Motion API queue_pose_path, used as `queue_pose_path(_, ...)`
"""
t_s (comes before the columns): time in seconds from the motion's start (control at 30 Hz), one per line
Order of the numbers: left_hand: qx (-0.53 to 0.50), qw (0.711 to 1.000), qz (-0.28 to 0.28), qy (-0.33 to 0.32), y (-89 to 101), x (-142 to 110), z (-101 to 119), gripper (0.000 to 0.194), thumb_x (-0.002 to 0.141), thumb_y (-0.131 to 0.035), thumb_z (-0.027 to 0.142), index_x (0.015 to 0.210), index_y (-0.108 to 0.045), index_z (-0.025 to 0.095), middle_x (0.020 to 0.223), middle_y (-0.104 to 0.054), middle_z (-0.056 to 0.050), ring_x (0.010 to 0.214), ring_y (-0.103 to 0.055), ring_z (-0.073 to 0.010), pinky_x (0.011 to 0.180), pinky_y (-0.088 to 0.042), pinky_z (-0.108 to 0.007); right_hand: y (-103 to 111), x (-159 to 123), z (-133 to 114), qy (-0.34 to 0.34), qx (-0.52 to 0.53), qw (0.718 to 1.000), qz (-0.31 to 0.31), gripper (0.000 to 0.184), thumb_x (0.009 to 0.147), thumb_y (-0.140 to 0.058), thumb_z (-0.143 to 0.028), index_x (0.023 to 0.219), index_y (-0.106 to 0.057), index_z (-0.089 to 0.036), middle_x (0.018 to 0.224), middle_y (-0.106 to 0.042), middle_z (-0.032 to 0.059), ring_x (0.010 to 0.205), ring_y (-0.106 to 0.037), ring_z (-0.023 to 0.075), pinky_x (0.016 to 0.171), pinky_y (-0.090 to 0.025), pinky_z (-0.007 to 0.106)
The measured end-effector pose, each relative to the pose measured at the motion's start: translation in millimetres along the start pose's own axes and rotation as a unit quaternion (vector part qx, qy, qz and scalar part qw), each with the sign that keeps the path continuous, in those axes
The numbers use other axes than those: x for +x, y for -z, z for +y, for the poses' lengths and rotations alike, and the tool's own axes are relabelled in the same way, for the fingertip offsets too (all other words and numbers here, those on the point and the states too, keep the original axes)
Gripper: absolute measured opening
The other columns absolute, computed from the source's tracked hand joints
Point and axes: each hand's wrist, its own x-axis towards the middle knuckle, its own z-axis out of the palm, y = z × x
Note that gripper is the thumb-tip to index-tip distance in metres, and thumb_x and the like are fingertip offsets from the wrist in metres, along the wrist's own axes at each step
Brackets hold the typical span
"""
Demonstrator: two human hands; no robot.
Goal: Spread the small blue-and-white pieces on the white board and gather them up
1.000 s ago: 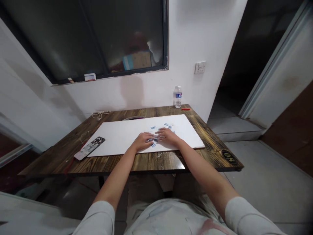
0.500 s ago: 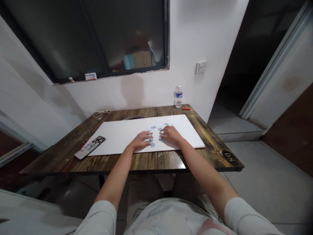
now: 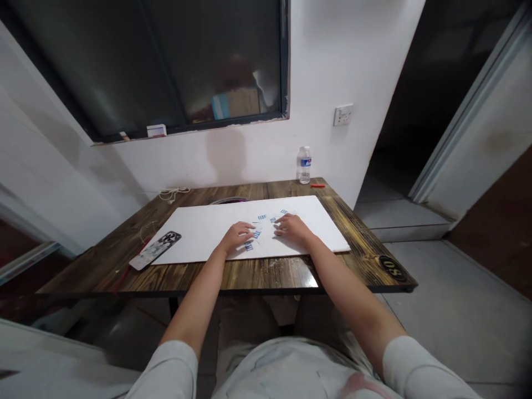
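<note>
Several small blue-and-white pieces lie scattered on a white board (image 3: 203, 233); they are too small to name exactly. My left hand (image 3: 238, 236) rests low over the board, fingers stretched out and apart. One blue-marked piece (image 3: 248, 246) sits just under its near side, and another blue piece (image 3: 257, 234) is by its fingertips. To the right, my right hand (image 3: 292, 229) is spread with its fingers pointing left, close to a small blue-lined piece (image 3: 273, 220). A further piece (image 3: 262, 217) lies between and beyond both hands. Neither hand visibly grips anything.
The board lies on a dark wooden table (image 3: 266, 274). A patterned phone (image 3: 155, 250) overlaps its left edge. At the back are a white cable (image 3: 172, 193), a plastic bottle (image 3: 305, 166) and a red pen-like object (image 3: 318, 185). A wall with a window stands behind.
My left hand has drawn slightly left, and a piece near it now lies further left. The fingers of my right hand have shifted a little right, away from the pieces between the hands.
</note>
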Motion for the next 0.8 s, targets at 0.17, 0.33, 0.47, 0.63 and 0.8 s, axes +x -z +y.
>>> queue_pose_path(0.17, 0.081, 0.996, -0.017, 0.030, -1.9, 0, -4, 0.033, 0.092, -0.052, 0.046, 0.089, -0.079, 0.028, 0.123, -0.069, -0.004, 0.121, -0.054, -0.0264, 0.105, -0.041, -0.047, 2, 0, 3, -0.035, -0.009, 0.999, 0.002, 0.019, 0.091, -0.063, -0.038, 0.084, -0.078, -0.029, 0.115, -0.073, 0.0020, 0.110, -0.059, 0.0248, 0.091, -0.042, 0.039)
queue_pose_path(0.33, 0.106, 0.993, 0.023, 0.040, -1.7, 1, -6, 0.039, 0.094, -0.049, 0.044, 0.076, -0.078, 0.026, 0.115, -0.072, -0.005, 0.114, -0.058, -0.0235, 0.102, -0.043, -0.044, 4, 0, 4, -0.075, -0.018, 0.997, 0.009, 0.023, 0.094, -0.058, -0.036, 0.090, -0.078, -0.027, 0.115, -0.073, 0.0031, 0.110, -0.059, 0.0246, 0.092, -0.042, 0.038)
queue_pose_path(0.47, 0.124, 0.991, 0.004, 0.040, -1.7, 0, -1, 0.033, 0.093, -0.051, 0.042, 0.085, -0.079, 0.027, 0.119, -0.071, -0.005, 0.116, -0.057, -0.0259, 0.102, -0.042, -0.048, 6, 0, 4, -0.085, -0.019, 0.996, -0.003, 0.024, 0.094, -0.057, -0.039, 0.092, -0.078, -0.027, 0.112, -0.073, 0.0037, 0.108, -0.060, 0.0243, 0.090, -0.042, 0.036)
queue_pose_path(0.63, 0.120, 0.993, -0.016, 0.006, -1.3, 1, 13, 0.030, 0.094, -0.051, 0.044, 0.093, -0.078, 0.031, 0.127, -0.067, -0.003, 0.122, -0.053, -0.0261, 0.105, -0.039, -0.048, 9, -2, 3, -0.093, -0.029, 0.995, 0.001, 0.026, 0.094, -0.057, -0.038, 0.088, -0.079, -0.024, 0.108, -0.074, 0.0060, 0.105, -0.060, 0.0243, 0.088, -0.041, 0.035)
queue_pose_path(0.8, 0.117, 0.990, -0.076, -0.026, -3.5, 4, 15, 0.035, 0.094, -0.050, 0.047, 0.089, -0.079, 0.028, 0.131, -0.065, -0.003, 0.128, -0.050, -0.0277, 0.107, -0.037, -0.049, 9, -2, 6, -0.075, 0.000, 0.997, -0.004, 0.025, 0.092, -0.060, -0.038, 0.082, -0.078, -0.025, 0.101, -0.075, 0.0039, 0.101, -0.061, 0.0225, 0.089, -0.040, 0.033)
